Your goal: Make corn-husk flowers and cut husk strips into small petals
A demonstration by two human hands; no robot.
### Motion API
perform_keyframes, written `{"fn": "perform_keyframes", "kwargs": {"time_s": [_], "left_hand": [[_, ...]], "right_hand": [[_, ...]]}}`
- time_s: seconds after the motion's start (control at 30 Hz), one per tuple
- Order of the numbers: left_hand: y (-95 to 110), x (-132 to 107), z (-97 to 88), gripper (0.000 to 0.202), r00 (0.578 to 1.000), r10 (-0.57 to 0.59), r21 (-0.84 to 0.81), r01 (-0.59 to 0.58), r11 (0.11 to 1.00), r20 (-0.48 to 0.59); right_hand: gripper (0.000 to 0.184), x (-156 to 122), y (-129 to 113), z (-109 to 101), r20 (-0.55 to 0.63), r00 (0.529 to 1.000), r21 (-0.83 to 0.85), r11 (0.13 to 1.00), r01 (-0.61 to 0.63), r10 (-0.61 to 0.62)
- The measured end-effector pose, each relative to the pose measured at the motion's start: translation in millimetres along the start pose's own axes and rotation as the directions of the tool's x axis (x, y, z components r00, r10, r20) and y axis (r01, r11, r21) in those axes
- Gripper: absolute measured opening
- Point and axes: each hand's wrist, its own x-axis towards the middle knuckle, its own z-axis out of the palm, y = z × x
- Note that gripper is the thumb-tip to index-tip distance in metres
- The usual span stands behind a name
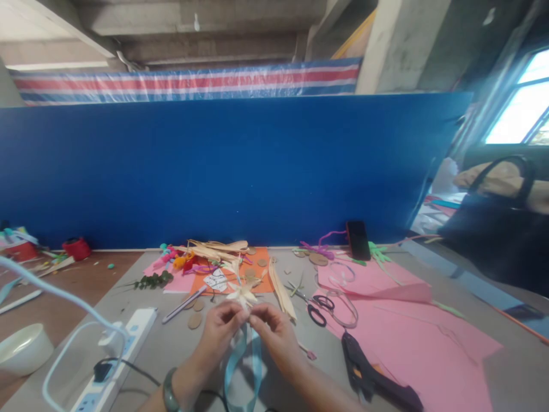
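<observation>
We hold a cream-coloured flower [241, 294] over the worktop [174, 337], at the near side of an orange sheet [269, 281]. The left hand [223, 327] and the right hand [271, 329] meet below the petals, thumbs and index fingers pinching the flower's base between them. A light blue ribbon [257, 357] hangs in a loop beneath the fingertips; we cannot tell which hand grips it, since the fingers hide its upper end. A bracelet [170, 390] encircles the left wrist. To the left of the hands we find a pen [184, 304], wooden discs [194, 321] and a white power strip [141, 326] with plugs inserted. Just beyond the right hand lies a bundle of pale, dry strips [282, 294]. Farther right we locate dark-handled scissors [317, 316] and a black glue gun [377, 375], the latter partly over pink sheets [433, 355]. A phone [358, 240] leans upright against the blue partition [214, 171] at the worktop's far edge.
</observation>
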Motion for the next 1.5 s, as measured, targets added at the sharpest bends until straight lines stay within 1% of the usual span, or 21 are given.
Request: {"fn": "perform_keyframes", "kwargs": {"time_s": [0.17, 0.3, 0.43, 0.63, 0.8, 0.97, 1.07, 1.17, 1.23, 1.33, 1.4, 1.5], "left_hand": [[-6.1, -0.6, 1.6, 0.034, 0.996, -0.088, -0.034, 0.088, 0.996, -0.011], [-0.6, -2.1, 4.6, 0.037, 0.996, -0.086, -0.059, 0.086, 0.995, -0.001], [2.5, -2.8, 7.4, 0.034, 0.993, -0.116, -0.111, 0.115, 0.987, -0.002], [-6.5, -1.8, 6.2, 0.035, 0.989, -0.142, -0.121, 0.147, 0.982, 0.048], [-13.9, -2.8, 4.2, 0.032, 0.976, -0.201, -0.196, 0.213, 0.957, 0.081], [-18.5, -4.5, 3.3, 0.029, 0.956, -0.285, -0.240, 0.295, 0.925, 0.077], [-17.9, -5.9, 3.5, 0.028, 0.948, -0.310, -0.250, 0.318, 0.915, 0.073], [-14.8, -7.0, 5.1, 0.028, 0.958, -0.283, -0.239, 0.286, 0.928, 0.049], [-10.5, -7.6, 6.8, 0.029, 0.968, -0.247, -0.210, 0.249, 0.945, 0.038], [-0.8, -8.5, 9.7, 0.030, 0.976, -0.214, -0.157, 0.219, 0.963, 0.047], [5.9, -9.5, 11.4, 0.031, 0.976, -0.211, -0.113, 0.216, 0.970, 0.052], [11.7, -11.6, 13.0, 0.033, 0.975, -0.213, -0.049, 0.216, 0.975, 0.057]], "right_hand": [[0.021, -2.0, -4.0, 2.3, -0.020, 1.000, -0.024, 1.000, -0.004, 0.003], [0.022, -2.1, -5.3, 2.3, -0.020, 1.000, -0.031, 1.000, -0.003, 0.002], [0.022, -1.0, -4.8, 1.6, -0.019, 1.000, -0.043, 0.999, 0.007, -0.008], [0.023, -1.1, -2.5, 2.2, -0.053, 0.999, -0.050, 0.999, 0.007, -0.009], [0.022, -1.4, -4.0, 1.8, -0.044, 0.999, -0.050, 0.999, 0.012, -0.014], [0.020, -1.2, -2.6, 1.6, -0.056, 0.998, -0.059, 0.998, 0.023, -0.026], [0.020, -0.9, 0.4, 1.5, -0.069, 0.997, -0.050, 0.999, 0.016, -0.019], [0.021, 0.3, -0.2, 1.6, -0.103, 0.995, 0.021, 1.000, -0.013, 0.015], [0.021, 1.7, -4.6, 1.8, -0.118, 0.991, 0.132, 0.990, -0.046, 0.062], [0.019, 4.3, -13.8, 2.0, -0.095, 0.987, 0.305, 0.947, -0.098, 0.133], [0.017, 5.8, -17.7, 1.8, -0.083, 0.983, 0.372, 0.920, -0.124, 0.166], [0.022, 6.8, -16.9, 1.7, -0.065, 0.974, 0.441, 0.882, -0.165, 0.215]]}}
